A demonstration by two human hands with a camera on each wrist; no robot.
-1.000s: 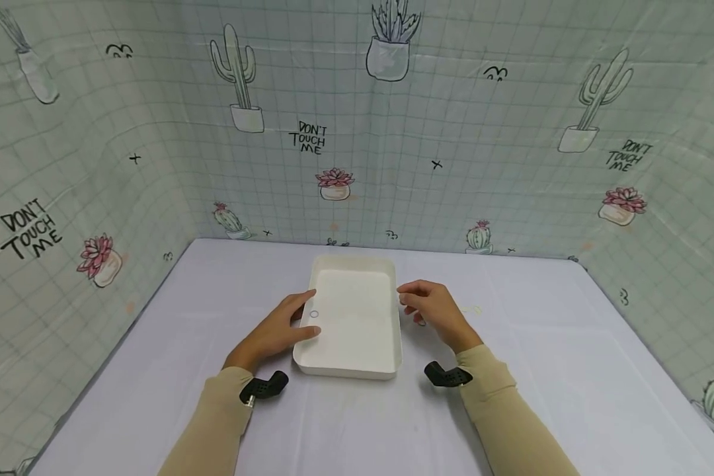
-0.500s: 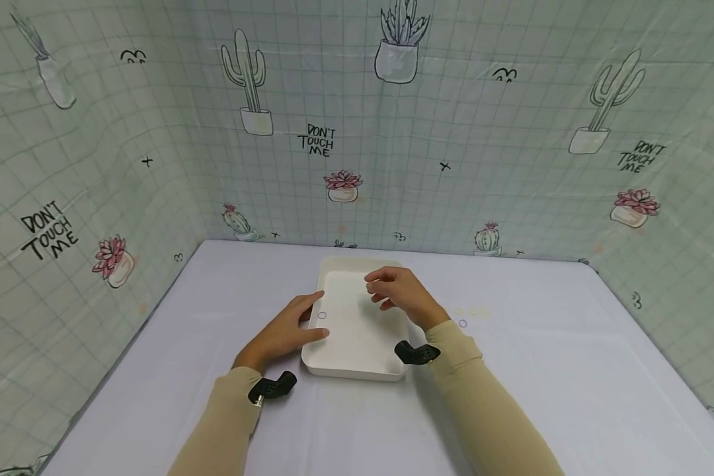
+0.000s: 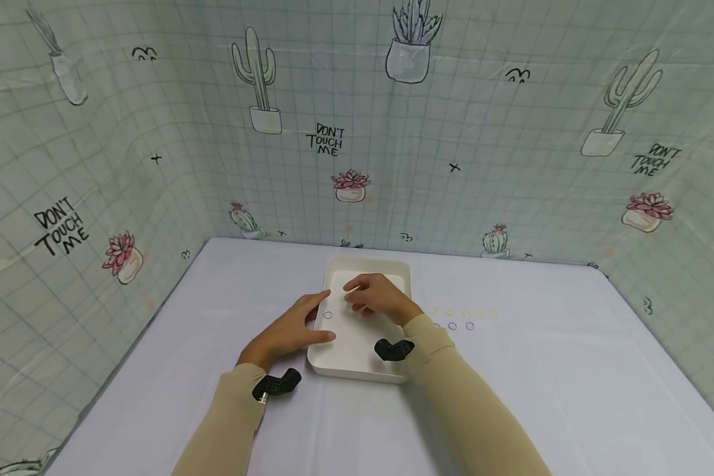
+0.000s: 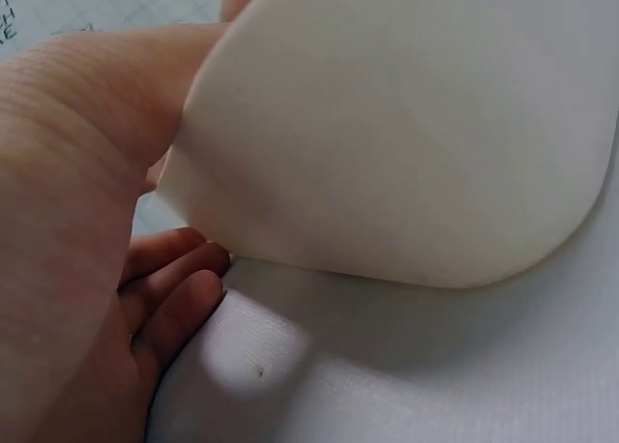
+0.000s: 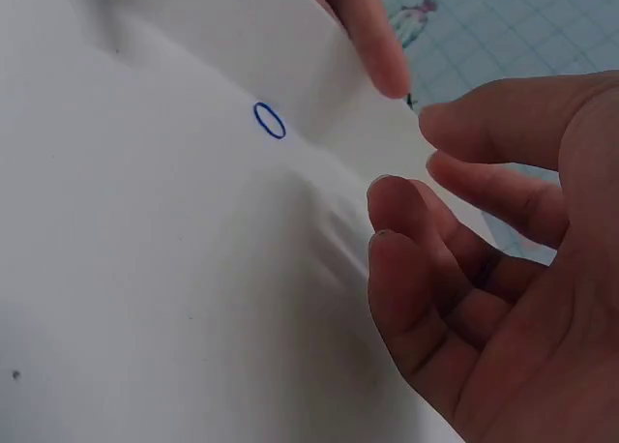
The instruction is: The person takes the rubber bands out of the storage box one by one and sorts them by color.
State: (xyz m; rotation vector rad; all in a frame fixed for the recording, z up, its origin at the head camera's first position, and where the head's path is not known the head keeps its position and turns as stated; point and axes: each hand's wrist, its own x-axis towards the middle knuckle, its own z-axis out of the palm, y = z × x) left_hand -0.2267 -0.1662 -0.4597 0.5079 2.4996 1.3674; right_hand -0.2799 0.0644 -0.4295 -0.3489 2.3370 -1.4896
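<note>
A shallow white tray (image 3: 357, 360) lies on the table. My left hand (image 3: 294, 327) grips its left side, the thumb over the rim and the fingers along the outside wall; in the left wrist view, curled fingers (image 4: 184, 279) touch the tray's lower edge. One thin blue ring (image 5: 270, 121) lies in the tray near its left wall. My right hand (image 3: 381, 297) hovers over the tray's middle, right of that ring. Its fingers are loosely bent, and nothing shows between them in the right wrist view.
Right of the tray, on the white-covered table (image 3: 541, 370), lie several thin yellow rings (image 3: 467, 314) in a row. In front of them are blue rings (image 3: 470, 326), partly hidden by the right sleeve (image 3: 440, 357). A cactus-print cloth (image 3: 512, 132) hangs behind.
My right hand has moved left from beside the tray to over its inside, uncovering more yellow and blue rings on the table. The left hand stays at the tray's side.
</note>
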